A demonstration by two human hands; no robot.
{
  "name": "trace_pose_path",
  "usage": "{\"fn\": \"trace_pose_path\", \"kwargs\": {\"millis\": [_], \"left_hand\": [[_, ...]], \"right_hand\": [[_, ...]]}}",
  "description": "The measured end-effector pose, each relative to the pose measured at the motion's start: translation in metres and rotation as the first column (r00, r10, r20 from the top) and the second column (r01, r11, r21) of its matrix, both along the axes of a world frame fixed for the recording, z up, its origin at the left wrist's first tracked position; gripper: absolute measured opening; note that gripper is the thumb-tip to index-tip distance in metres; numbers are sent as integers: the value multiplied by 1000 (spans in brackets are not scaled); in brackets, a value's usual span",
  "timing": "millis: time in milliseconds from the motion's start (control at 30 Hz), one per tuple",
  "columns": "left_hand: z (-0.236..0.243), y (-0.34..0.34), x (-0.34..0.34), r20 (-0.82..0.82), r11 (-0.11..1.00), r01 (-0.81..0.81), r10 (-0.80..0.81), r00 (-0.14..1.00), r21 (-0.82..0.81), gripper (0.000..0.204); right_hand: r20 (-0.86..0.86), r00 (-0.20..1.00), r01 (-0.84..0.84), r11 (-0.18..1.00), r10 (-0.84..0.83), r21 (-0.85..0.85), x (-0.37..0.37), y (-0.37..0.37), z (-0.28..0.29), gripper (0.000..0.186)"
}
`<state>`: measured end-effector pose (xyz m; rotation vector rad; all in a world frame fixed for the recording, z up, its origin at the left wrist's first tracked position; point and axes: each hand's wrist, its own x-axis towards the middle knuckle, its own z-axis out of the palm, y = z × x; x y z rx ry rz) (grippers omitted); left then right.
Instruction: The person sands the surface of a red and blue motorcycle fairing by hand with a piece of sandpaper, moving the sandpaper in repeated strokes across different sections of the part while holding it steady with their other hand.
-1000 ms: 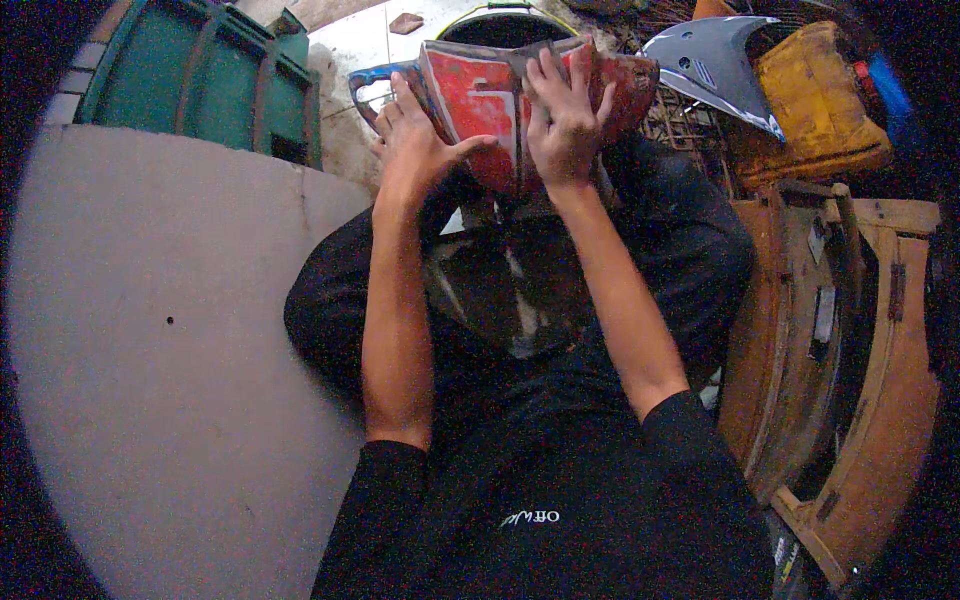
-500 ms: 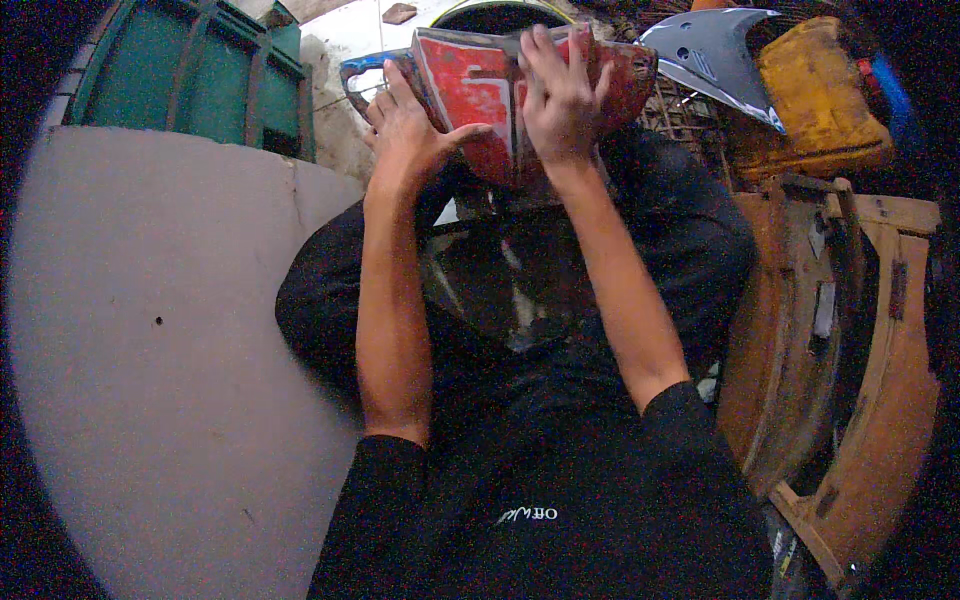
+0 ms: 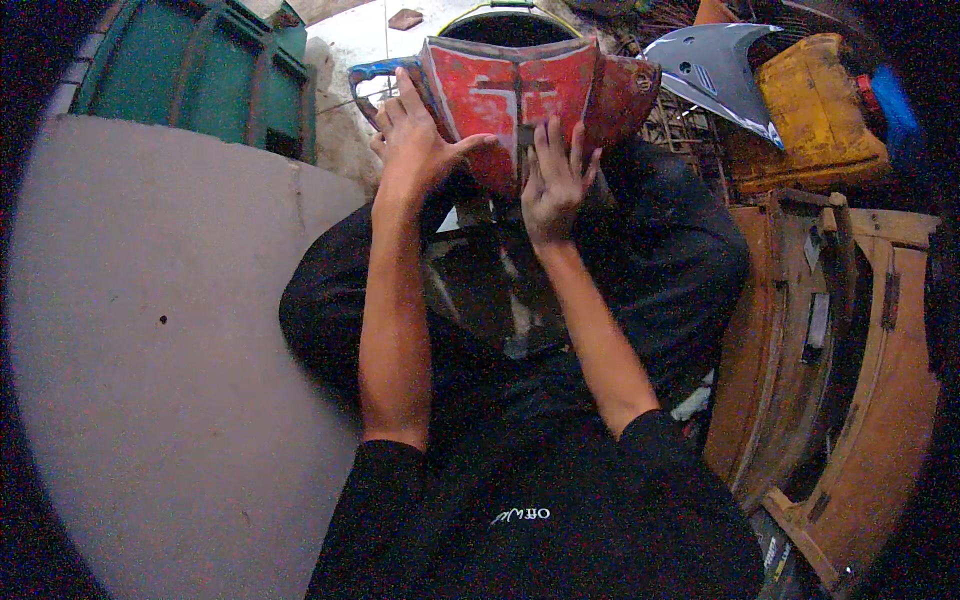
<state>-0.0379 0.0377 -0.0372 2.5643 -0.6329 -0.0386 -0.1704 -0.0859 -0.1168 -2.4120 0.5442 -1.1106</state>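
Observation:
A red motorcycle body panel [image 3: 560, 85], worn and patched with grey, stands tilted between my knees at the top. My left hand [image 3: 408, 145] holds its left side, fingers along the blue-edged wing and thumb stretched over the red face. Low on the panel's middle lies my right hand [image 3: 557, 185], fingers extended and pressed to the surface. A small dark piece [image 3: 526, 136], perhaps sandpaper, shows beside its fingertips, partly under them. The panel's back is hidden.
Behind the panel sits a dark round tub [image 3: 510, 28]. To the right are a grey plastic fairing [image 3: 705, 65], a yellow jerrycan [image 3: 815, 110] and a brown wooden frame [image 3: 765, 330]. A pale wall or board [image 3: 170, 330] fills the left, below a green cabinet [image 3: 180, 75].
My right hand has slid down the panel's face toward me, uncovering its upper middle. My left hand keeps its place on the panel; the view has shifted slightly.

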Motion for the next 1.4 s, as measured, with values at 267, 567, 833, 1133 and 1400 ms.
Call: {"fn": "trace_pose_path", "kwargs": {"millis": [267,567,833,1133,1400], "left_hand": [[0,-1,11,43,999,24,-25,999,26,145],[5,-8,4,1,1000,9,-9,1000,27,144],[-4,-6,7,13,1000,4,-4,1000,-3,143],[1,-2,-1,37,1000,-8,8,999,11,143],[6,-5,-5,70,1000,-8,8,998,12,143]], "right_hand": [[-41,999,29,996,-33,-88,88,-55,75,31],[5,1000,17,1000,-17,-16,-18,14,-33,38],[-40,998,54,997,-57,-62,88,-52,71,31],[-1,1000,-2,1000,2,-16,29,2,30,31],[4,1000,13,999,-13,-37,42,-8,46,33]]}}
